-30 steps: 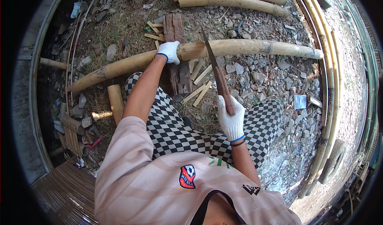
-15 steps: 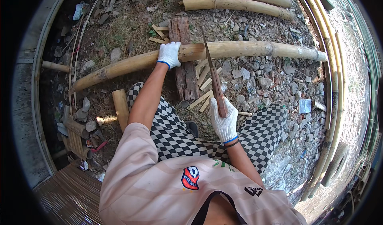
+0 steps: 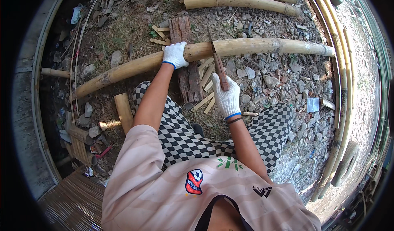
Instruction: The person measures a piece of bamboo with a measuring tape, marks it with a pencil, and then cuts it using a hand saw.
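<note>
My right hand [image 3: 227, 97], in a white knit glove with a blue cuff edge, is grasping the wooden handle of a saw [image 3: 221, 75], fingers wrapping around it. The saw is pointing away from me, and its narrow blade is crossing a long bamboo pole [image 3: 262, 46], with the tip showing beyond the pole's far side. I cannot tell how deep the teeth are sitting. The pole is lying just ahead of my right hand, apart from the glove.

My left hand [image 3: 175, 55], gloved the same way, is clasping that pole directly, fingers curling over it to the left of the blade. Beneath my grip, the pole is resting across a weathered wooden block [image 3: 190, 83] and is stretching out to both sides.

Pale split strips [image 3: 204, 102] are lying beside the block, nearer to me. My knees, in checkered trousers [image 3: 184, 143], are spreading on either side of this spot. A short bamboo piece [image 3: 123, 113] is lying by my left knee. Farther out, stony rubble [image 3: 273, 82] is covering the ground to the right, and cut bamboo lengths [image 3: 242, 1] are lying beyond the pole.
</note>
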Demonstrator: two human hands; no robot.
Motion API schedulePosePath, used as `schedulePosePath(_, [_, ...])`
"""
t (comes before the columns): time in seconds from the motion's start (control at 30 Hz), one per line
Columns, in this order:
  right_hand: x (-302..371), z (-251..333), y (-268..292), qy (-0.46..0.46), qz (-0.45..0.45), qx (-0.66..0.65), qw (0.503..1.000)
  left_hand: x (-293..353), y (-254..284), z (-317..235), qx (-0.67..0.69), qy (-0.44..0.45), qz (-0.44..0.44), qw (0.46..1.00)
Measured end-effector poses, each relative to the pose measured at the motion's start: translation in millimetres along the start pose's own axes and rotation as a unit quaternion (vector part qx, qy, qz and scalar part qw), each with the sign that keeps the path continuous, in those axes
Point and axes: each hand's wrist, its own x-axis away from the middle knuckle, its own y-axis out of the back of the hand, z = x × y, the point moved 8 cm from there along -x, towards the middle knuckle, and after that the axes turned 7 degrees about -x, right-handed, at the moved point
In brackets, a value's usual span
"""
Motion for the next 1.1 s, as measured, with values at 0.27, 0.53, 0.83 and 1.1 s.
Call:
schedulePosePath(0.27, [103.1, 18.6, 56.0, -0.079, 0.003, -0.109, 0.991, -0.9, 2.2, 14.6, 0.027, 0.006, 0.008, 1.000])
schedulePosePath(0.53, [111.9, 19.3, 51.5, -0.034, -0.007, -0.063, 0.997, -7.4, -1.2, 18.1, 0.059, -0.015, 0.017, 0.998])
schedulePosePath(0.83, [-4.9, -36.7, -3.6, -0.004, -0.014, -0.022, 1.000, -18.9, 4.0, 6.4, 0.056, -0.017, 0.046, 0.997])
schedulePosePath(1.1, [58.9, -7.2, 17.5, -0.063, 0.024, -0.073, 0.995, 3.4, -0.2, 30.2, 0.049, 0.014, 0.033, 0.998])
